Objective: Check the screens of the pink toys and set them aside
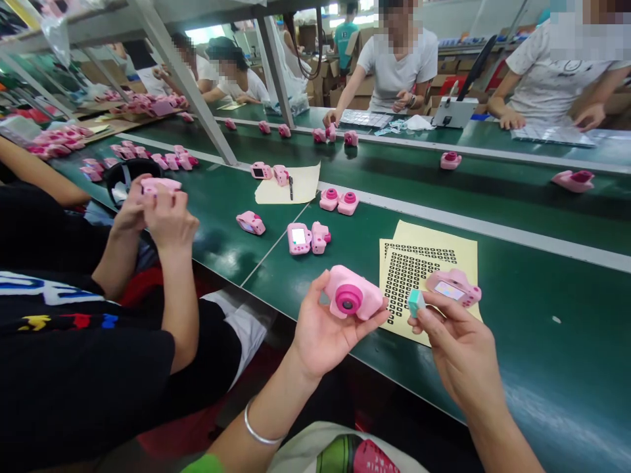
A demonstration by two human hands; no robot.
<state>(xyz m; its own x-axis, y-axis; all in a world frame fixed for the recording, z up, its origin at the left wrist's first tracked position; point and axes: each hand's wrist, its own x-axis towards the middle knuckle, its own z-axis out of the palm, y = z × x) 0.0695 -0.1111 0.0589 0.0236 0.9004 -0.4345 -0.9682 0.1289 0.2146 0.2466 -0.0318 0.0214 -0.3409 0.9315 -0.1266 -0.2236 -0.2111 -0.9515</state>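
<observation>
My left hand (320, 332) grips a pink toy camera (352, 299) with its lens facing me, held just above the near edge of the green table (542, 309). My right hand (456, 348) pinches a small teal block (417, 302) between thumb and fingers, close to the camera's right side. Just beyond my right hand, another pink camera (453, 288) lies screen-up on a yellow sheet of small black stickers (419, 269).
More pink cameras (308, 238) lie on the belt, some by a tan paper (288, 187) with a pen. A co-worker's hands (158, 210) at left hold a camera. Other people work across the table near a white device (453, 112).
</observation>
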